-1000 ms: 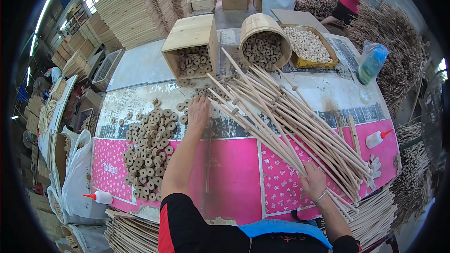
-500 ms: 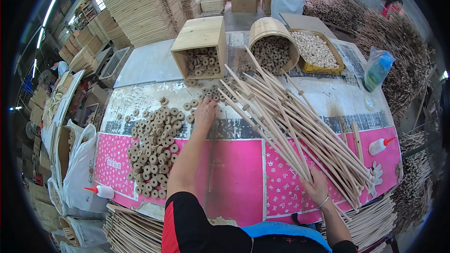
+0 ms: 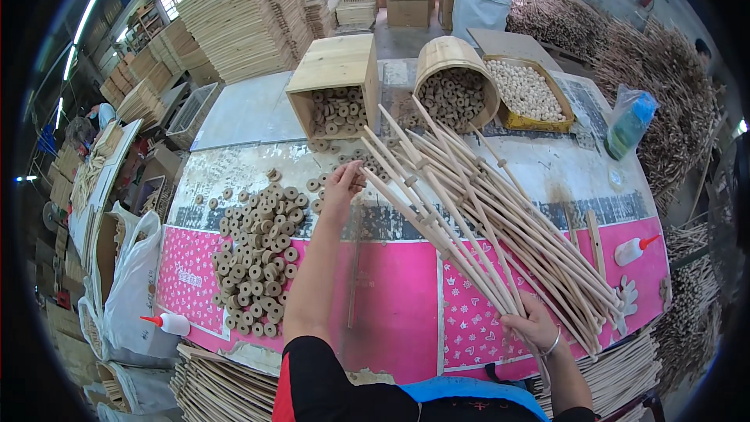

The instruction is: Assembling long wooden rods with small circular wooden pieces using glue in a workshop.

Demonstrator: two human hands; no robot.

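Observation:
My right hand [image 3: 535, 328], low on the right, is closed around the lower ends of several thin wooden sticks [image 3: 486, 285]. They fan up and left, and some carry small wooden rings partway along. My left hand [image 3: 344, 181] is raised over the middle of the table beside the tip of one held stick. Its fingers are pinched together; what they hold, if anything, is too small to make out. Left of that forearm lies a heap of round wooden rings with centre holes [image 3: 258, 262]. More loose sticks [image 3: 566, 273] lie in a pile under and right of the held ones.
Behind are a tipped wooden box [image 3: 332, 70] and wooden tub [image 3: 451, 53] of rings, plus a yellow tray [image 3: 539, 123] of pale beads. A bagged bottle [image 3: 631, 126], white red-tipped bottles [image 3: 627, 252] and a glove [image 3: 627, 295] lie around the edges. White sacks [image 3: 133, 281] stand left.
My left hand has lifted off the scattered rings toward the stick tips. My right hand has shifted slightly down with the sticks, and their tips have dropped a little.

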